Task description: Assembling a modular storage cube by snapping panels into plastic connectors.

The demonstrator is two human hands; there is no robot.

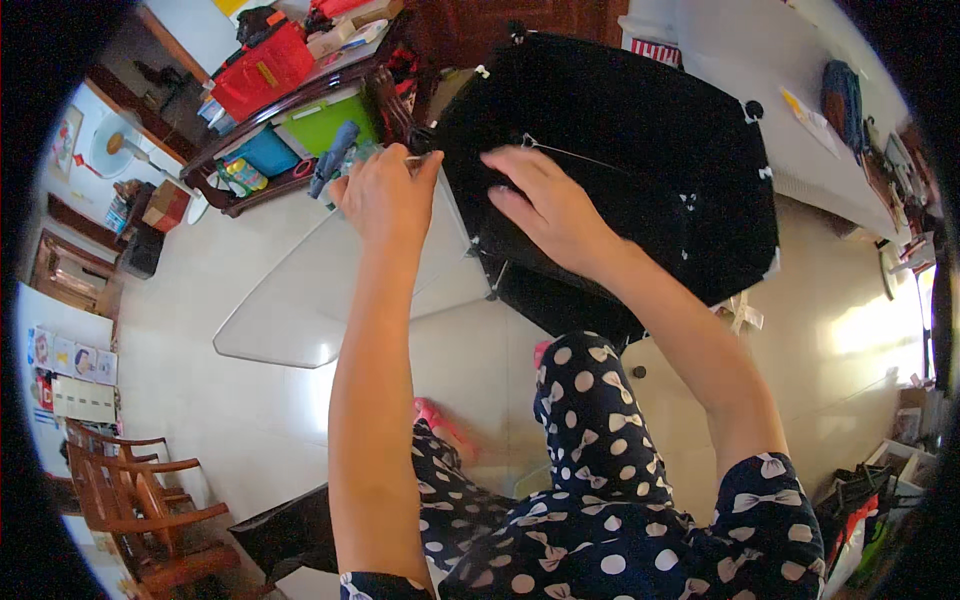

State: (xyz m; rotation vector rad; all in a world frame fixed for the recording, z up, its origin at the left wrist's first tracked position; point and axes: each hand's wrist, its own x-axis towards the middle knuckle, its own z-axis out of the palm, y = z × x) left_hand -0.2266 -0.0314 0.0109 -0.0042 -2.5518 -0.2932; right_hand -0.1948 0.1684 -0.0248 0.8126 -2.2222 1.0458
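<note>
A large piece of black fabric [650,150] lies stretched over a frame on a glass table [300,290], with small white ties along its edges. My right hand [545,205] rests flat on the fabric near its left edge, fingers spread. My left hand [385,195] is closed at the fabric's left corner, pinching what looks like a thin needle or pin that points toward the cloth. A pale thread [575,153] runs across the fabric just beyond my right hand.
A dark wooden shelf unit [290,110] with a red bag, green and blue boxes stands at the upper left. Wooden chairs [130,500] stand at the lower left. A white counter [800,110] with clutter runs along the upper right. Bags [860,510] lie at the lower right.
</note>
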